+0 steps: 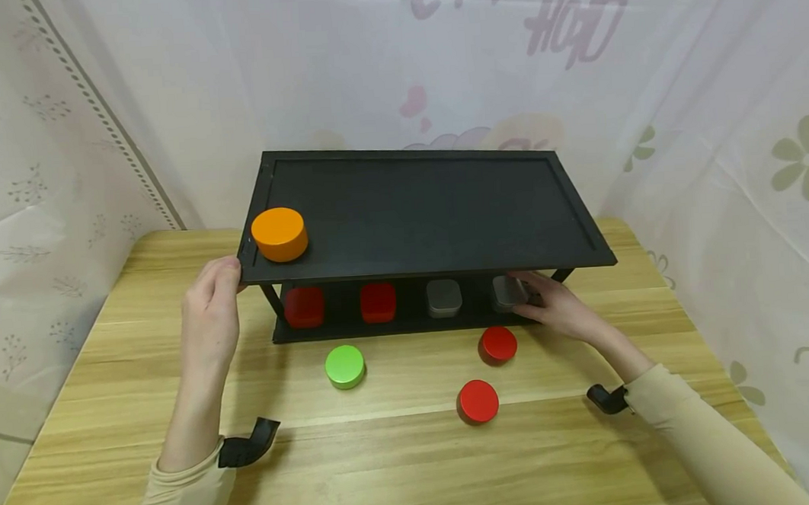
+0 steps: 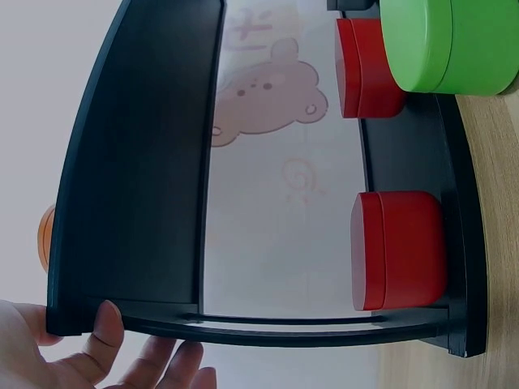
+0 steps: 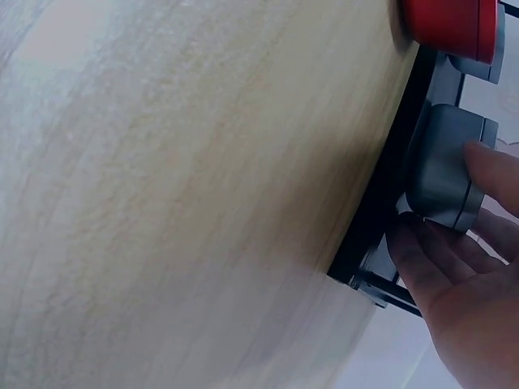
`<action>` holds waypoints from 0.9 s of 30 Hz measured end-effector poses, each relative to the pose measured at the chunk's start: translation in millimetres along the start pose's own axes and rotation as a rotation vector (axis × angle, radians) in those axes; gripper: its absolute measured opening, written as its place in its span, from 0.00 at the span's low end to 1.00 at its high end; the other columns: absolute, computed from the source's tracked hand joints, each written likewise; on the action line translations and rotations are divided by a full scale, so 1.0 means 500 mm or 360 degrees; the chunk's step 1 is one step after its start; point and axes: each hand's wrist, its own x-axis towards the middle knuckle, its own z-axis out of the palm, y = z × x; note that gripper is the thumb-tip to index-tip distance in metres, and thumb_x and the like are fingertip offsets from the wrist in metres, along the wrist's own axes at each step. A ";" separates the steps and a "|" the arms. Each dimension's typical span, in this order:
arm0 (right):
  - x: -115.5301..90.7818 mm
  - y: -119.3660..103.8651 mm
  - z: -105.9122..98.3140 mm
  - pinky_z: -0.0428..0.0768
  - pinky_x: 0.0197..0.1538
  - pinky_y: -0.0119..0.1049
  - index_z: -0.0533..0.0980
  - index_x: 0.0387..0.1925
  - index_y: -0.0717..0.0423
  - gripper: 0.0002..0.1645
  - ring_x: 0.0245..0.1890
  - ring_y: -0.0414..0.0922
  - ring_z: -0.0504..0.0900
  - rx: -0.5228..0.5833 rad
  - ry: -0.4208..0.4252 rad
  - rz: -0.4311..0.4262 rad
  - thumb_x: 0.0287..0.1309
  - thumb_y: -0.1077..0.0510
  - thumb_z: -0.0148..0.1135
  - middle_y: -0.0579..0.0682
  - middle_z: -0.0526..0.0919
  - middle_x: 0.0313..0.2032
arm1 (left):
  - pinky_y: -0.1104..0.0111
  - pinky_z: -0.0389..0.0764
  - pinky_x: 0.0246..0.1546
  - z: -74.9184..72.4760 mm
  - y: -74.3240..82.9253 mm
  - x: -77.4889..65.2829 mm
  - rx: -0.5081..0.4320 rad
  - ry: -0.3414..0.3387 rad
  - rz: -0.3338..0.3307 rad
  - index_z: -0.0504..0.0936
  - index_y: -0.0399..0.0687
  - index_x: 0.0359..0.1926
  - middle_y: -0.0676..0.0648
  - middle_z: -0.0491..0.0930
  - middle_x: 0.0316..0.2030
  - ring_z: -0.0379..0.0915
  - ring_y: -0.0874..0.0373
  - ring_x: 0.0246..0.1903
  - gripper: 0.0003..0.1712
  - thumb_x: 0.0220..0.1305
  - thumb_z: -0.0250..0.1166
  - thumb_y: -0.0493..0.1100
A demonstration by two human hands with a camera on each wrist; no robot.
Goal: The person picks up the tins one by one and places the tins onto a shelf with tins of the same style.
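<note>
A black two-tier shelf [image 1: 423, 213] stands on the wooden table. My left hand [image 1: 208, 312] grips the left front corner of its upper board, thumb and fingers [image 2: 186, 361] around the edge in the left wrist view. At the right end of the lower board, my right hand [image 1: 561, 309] holds a grey square tin [image 3: 442, 166] between thumb and fingers; the upper board partly covers that hand in the head view. To the tin's left on the same board sit another grey tin [image 1: 444, 298] and two red square tins, one nearer the middle [image 1: 378, 303] and one at the left end [image 1: 304, 307].
An orange round tin [image 1: 280, 234] stands on the upper board's left front. Before the shelf, a green round tin [image 1: 345, 366] is on the left, with two red round tins, one nearer the shelf [image 1: 498, 344] and one closer [image 1: 477, 401]. A printed curtain [image 1: 367, 71] hangs behind.
</note>
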 end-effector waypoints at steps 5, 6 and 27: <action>0.000 -0.002 -0.001 0.75 0.59 0.53 0.59 0.68 0.51 0.39 0.61 0.58 0.72 0.0046 0.0010 -0.0026 0.58 0.54 0.64 0.57 0.63 0.67 | 0.68 0.68 0.55 0.000 0.001 0.000 0.0005 0.0000 -0.0012 0.80 0.48 0.52 0.53 0.76 0.52 0.70 0.69 0.47 0.27 0.72 0.41 0.56; 0.000 -0.002 -0.002 0.75 0.58 0.53 0.59 0.69 0.50 0.39 0.61 0.58 0.72 0.0064 0.0012 -0.0033 0.58 0.55 0.64 0.57 0.63 0.67 | 0.68 0.68 0.55 0.000 0.001 0.000 0.0005 0.0000 -0.0016 0.80 0.48 0.52 0.54 0.76 0.52 0.69 0.69 0.47 0.27 0.72 0.41 0.56; -0.031 -0.010 -0.016 0.78 0.55 0.52 0.56 0.70 0.47 0.42 0.58 0.58 0.75 0.0142 0.0018 -0.0027 0.57 0.55 0.64 0.56 0.63 0.68 | 0.64 0.68 0.58 -0.002 -0.002 0.002 -0.0009 -0.0033 -0.0034 0.78 0.48 0.56 0.52 0.75 0.56 0.70 0.69 0.48 0.27 0.72 0.40 0.56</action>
